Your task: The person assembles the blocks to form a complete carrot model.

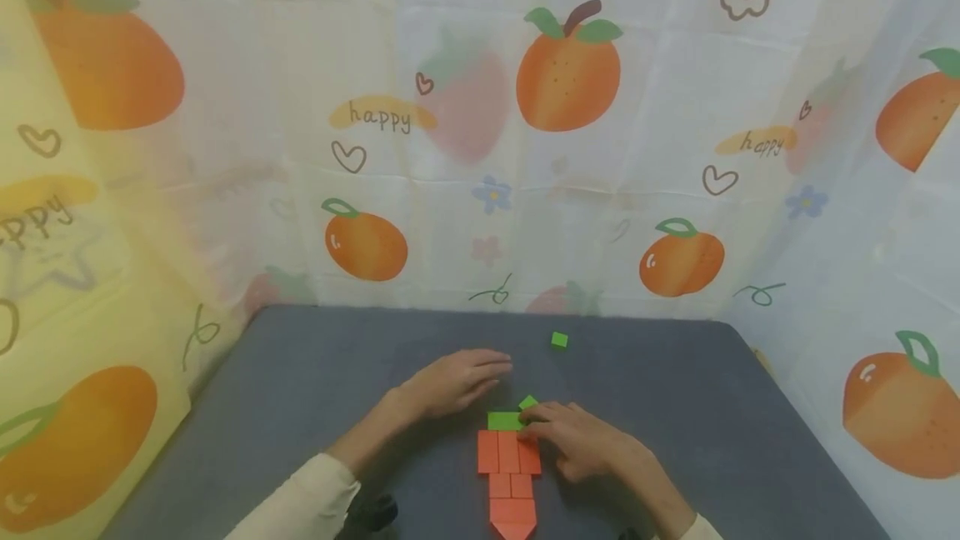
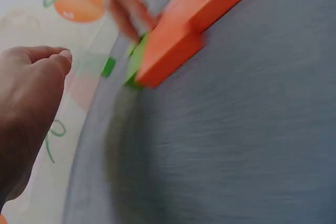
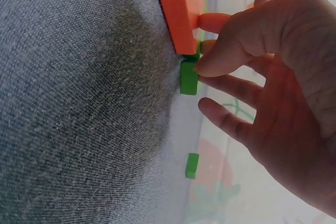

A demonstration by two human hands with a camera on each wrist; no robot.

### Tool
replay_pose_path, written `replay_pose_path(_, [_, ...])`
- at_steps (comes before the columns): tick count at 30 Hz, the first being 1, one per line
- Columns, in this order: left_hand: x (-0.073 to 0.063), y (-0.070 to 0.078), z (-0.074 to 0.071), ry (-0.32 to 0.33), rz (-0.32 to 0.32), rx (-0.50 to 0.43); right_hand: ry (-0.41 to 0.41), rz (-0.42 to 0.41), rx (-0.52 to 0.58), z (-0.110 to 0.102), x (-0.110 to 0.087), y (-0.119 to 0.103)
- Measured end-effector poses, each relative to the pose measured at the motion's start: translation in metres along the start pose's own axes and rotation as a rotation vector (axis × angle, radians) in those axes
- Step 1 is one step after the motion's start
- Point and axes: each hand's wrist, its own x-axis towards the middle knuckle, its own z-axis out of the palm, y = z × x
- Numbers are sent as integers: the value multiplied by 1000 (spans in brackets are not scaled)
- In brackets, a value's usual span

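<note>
Orange blocks (image 1: 508,452) lie on the dark table in a figure with a pointed near end. Across its far end is a flat green block (image 1: 504,421). Just beyond sits a small green block (image 1: 528,401), turned askew. My right hand (image 1: 581,440) pinches this small block (image 3: 189,80) between thumb and fingers, while another fingertip touches the orange blocks (image 3: 181,17). My left hand (image 1: 457,382) is held left of the figure, apart from it. Its fingers are extended and hold nothing; in the left wrist view part of this hand (image 2: 37,87) shows at the left.
A loose green block (image 1: 559,340) lies near the table's far edge. Fruit-printed curtains (image 1: 480,148) hang behind the table and along both sides. A dark object (image 1: 373,513) is partly visible beside the left sleeve.
</note>
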Motion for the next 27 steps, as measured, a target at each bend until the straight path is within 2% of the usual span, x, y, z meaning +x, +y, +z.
replay_pose_path(4, [46,-33,12,-178,-56,-26,-10,18,12,-2,-2,1])
replay_pose_path(8, [87,-50,32,-331,-109,-90,-25,42,28,-6,-2,0])
replay_pose_path(11, [106,-52,44,-448,-156,-118,-32,45,20,-6,0,-3])
replay_pose_path(13, [109,-52,49,-514,-186,-99,-36,28,8,-4,3,-6])
replay_pose_path(14, [109,-51,51,-525,-204,-94,-40,19,2,-3,5,-7])
replay_pose_path(16, [108,-52,53,-494,-215,-72,-48,8,-10,-1,7,-8])
replay_pose_path(21, [109,-57,50,-308,-193,-72,-69,45,2,-2,9,-5])
replay_pose_path(24, [111,-57,53,-291,-185,-100,-71,62,15,-4,6,-2])
replay_pose_path(27, [113,-53,61,-263,-165,-89,-73,74,28,-4,3,0])
